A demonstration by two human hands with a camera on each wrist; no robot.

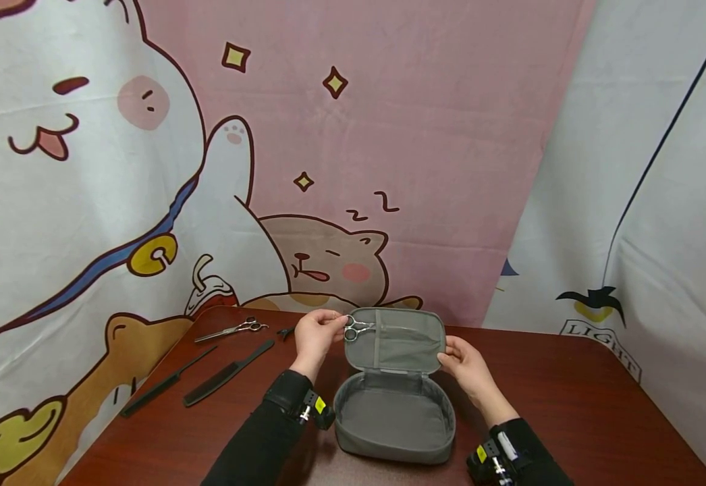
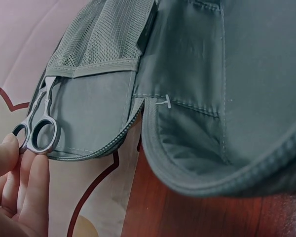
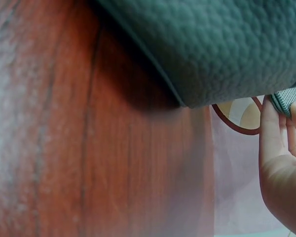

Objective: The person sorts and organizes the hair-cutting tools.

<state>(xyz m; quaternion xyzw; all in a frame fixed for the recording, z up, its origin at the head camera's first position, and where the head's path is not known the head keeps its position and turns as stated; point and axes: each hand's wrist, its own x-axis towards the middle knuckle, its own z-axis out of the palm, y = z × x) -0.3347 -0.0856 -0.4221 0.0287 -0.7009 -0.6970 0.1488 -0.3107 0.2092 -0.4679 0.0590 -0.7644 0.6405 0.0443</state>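
A grey zippered case (image 1: 394, 445) stands unzipped on the table, its lid (image 1: 414, 344) raised upright behind the base. Silver scissors (image 1: 356, 329) sit with their blades inside the lid's mesh pocket (image 2: 101, 37) and their finger rings sticking out. My left hand (image 1: 316, 337) pinches those scissors by the rings, as the left wrist view shows with thumb and fingers at the rings (image 2: 43, 136). On the other side my right hand (image 1: 467, 368) grips the lid's right edge between thumb and fingers. The case's base shows a bare grey lining.
Left on the brown table (image 1: 547, 391) lie another pair of scissors (image 1: 231, 329), a thin-tailed comb (image 1: 165, 385) and a wider dark comb (image 1: 228, 373). A small dark clip-like thing (image 1: 285, 333) lies just behind my left hand. A cartoon-printed cloth (image 1: 426, 169) hangs behind.
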